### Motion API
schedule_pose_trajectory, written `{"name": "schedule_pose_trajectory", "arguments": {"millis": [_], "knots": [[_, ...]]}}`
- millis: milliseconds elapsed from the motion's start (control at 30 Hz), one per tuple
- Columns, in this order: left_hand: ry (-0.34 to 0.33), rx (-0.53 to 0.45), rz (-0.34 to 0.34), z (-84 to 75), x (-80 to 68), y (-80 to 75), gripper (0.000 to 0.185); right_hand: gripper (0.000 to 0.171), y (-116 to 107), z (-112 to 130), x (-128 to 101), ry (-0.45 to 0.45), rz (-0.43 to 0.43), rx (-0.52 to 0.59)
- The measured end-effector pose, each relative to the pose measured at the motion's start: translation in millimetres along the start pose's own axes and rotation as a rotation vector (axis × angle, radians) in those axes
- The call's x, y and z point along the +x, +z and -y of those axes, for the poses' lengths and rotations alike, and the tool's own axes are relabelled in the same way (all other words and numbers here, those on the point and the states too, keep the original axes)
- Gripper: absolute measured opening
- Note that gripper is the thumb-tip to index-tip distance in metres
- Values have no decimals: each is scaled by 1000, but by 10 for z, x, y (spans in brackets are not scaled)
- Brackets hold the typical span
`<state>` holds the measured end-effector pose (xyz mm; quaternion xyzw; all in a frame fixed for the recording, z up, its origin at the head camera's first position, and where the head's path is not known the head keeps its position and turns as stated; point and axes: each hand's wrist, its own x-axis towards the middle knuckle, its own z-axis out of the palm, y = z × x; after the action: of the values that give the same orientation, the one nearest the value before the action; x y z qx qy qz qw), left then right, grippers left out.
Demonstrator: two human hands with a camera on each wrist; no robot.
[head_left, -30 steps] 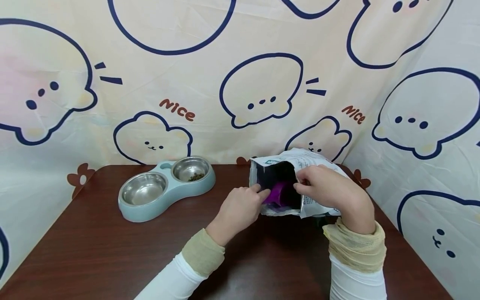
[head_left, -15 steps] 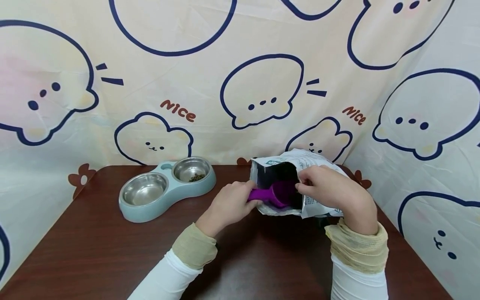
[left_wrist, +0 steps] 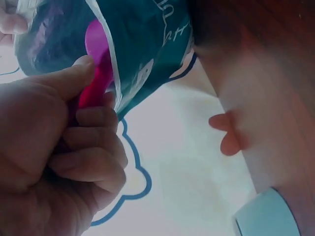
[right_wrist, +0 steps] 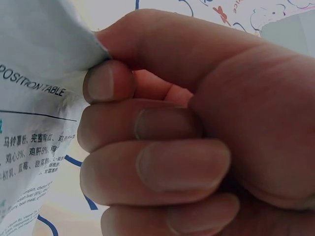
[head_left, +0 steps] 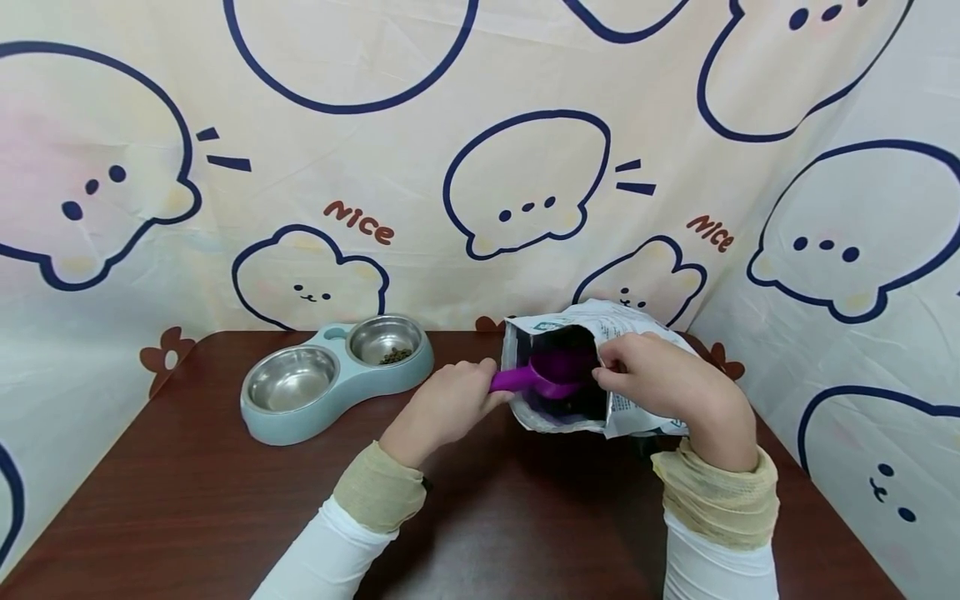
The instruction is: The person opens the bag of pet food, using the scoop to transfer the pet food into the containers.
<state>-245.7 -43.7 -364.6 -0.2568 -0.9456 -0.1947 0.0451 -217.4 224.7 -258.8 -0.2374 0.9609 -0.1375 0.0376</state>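
Note:
A white printed pet food bag (head_left: 645, 408) lies on the brown table (head_left: 187, 500) at the right, its dark mouth facing left. My right hand (head_left: 660, 379) pinches the edge of the bag's mouth (right_wrist: 44, 64) and holds it open. My left hand (head_left: 442, 408) grips the handle of a purple scoop (head_left: 536, 377), whose bowl sits just inside the mouth. The left wrist view shows the scoop (left_wrist: 96, 54) entering the bag (left_wrist: 142, 54) beside my curled fingers (left_wrist: 88, 147).
A pale blue double pet feeder (head_left: 337, 379) stands at the back left with two steel bowls; the far bowl (head_left: 384, 340) holds a little kibble, the near bowl (head_left: 291, 379) none. A cartoon-print cloth (head_left: 480, 167) hangs behind and to the right.
My left hand has drawn back to the left with the purple scoop, bringing its handle out of the bag and lifting the bowl slightly. My right hand has kept hold of the bag's mouth.

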Motion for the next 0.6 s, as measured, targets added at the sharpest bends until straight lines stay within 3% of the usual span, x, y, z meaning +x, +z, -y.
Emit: {"name": "schedule_pose_trajectory", "arguments": {"millis": [333, 600], "knots": [[15, 4, 69, 185, -64, -141, 26, 33, -7, -8, -4, 4, -6, -7], [19, -87, 174, 292, -78, -143, 19, 28, -17, -14, -11, 11, -3, 1]]}}
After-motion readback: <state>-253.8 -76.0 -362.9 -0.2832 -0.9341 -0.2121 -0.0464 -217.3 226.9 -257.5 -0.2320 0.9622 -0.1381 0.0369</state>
